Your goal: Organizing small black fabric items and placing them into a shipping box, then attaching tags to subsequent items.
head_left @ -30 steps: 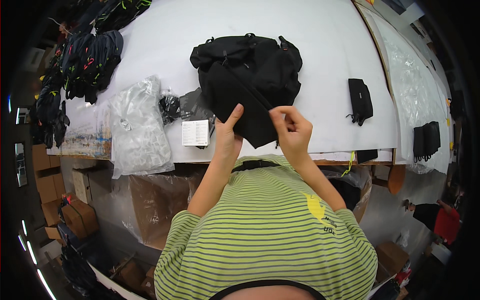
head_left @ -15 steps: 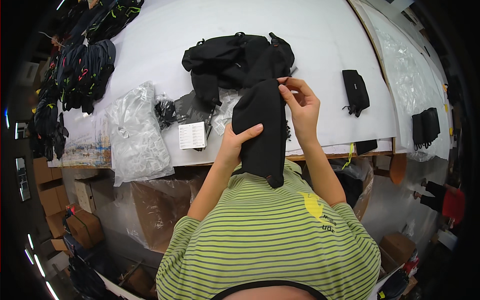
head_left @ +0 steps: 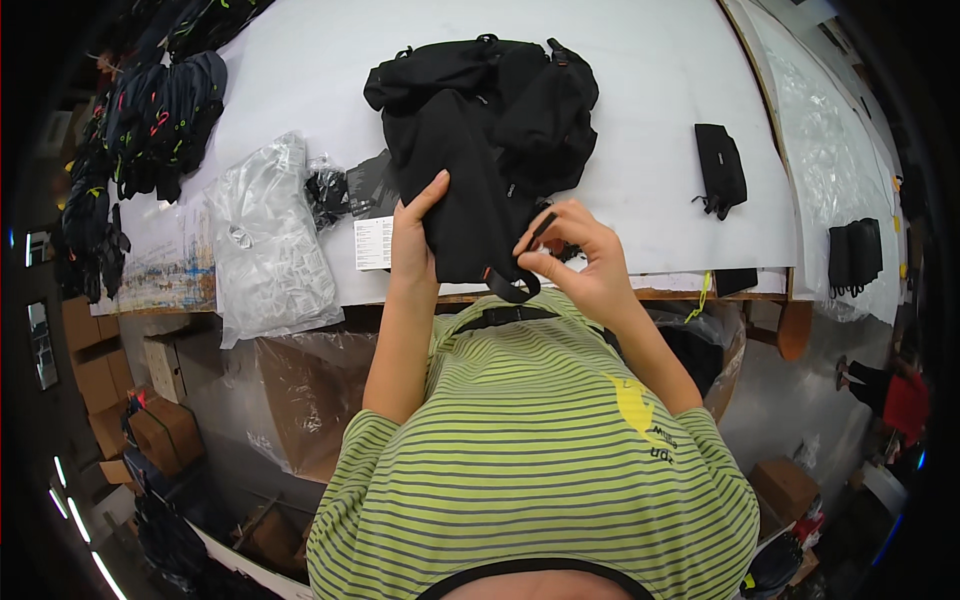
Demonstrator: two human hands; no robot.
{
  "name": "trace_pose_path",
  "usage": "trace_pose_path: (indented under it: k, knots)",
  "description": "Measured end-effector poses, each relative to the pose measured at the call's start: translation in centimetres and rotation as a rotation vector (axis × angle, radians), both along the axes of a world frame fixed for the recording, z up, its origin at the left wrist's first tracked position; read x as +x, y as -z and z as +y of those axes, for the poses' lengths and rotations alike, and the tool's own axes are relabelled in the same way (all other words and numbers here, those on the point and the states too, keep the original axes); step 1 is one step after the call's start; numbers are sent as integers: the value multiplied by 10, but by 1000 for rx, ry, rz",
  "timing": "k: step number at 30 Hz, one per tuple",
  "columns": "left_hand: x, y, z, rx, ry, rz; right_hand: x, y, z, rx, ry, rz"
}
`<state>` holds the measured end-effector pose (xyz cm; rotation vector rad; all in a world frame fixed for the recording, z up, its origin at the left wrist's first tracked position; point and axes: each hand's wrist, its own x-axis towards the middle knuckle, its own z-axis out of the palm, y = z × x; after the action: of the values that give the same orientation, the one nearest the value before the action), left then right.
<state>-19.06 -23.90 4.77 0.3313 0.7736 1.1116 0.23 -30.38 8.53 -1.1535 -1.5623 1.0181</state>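
A long black fabric pouch (head_left: 455, 190) slants across the front of the table, its near end at the table edge. That end carries a black webbing loop (head_left: 512, 290) with a small orange mark. My left hand (head_left: 415, 235) grips the pouch's left side, thumb on top and the other fingers hidden beneath. On the right side, my right hand (head_left: 585, 250) pinches a short black strip (head_left: 543, 230) between thumb and fingers; how it joins the pouch is hard to see. Just beyond lies a larger black bag (head_left: 545, 110), partly covered by the pouch.
Left of the pouch are a white printed card (head_left: 373, 245), dark tags (head_left: 370, 185) and a clear plastic bag of white packets (head_left: 275, 250). Dark backpacks (head_left: 165, 125) pile up at far left. A small black pouch (head_left: 720, 170) lies right. Below the edge stands a plastic-lined carton (head_left: 315, 400).
The pouch has swung from upright before me to lying farther forward, its loop end now showing. My left hand has moved left and forward; my right hand has come down to the black strip.
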Motion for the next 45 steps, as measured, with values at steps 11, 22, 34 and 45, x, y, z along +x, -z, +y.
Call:
trace_pose_path:
  k: [11,22,34,45]
  knots:
    - [5,-2,-30,2,99,53,1,-13,8,429,-57,-604]
    - [-35,-19,-29,802,174,748,34,-8,14,-1,-40,48]
    - [-26,3,-17,697,823,972,95,33,2,-503,-30,-33]
    - [-154,155,-13,345,20,2173,309,191,24,-295,1037,104]
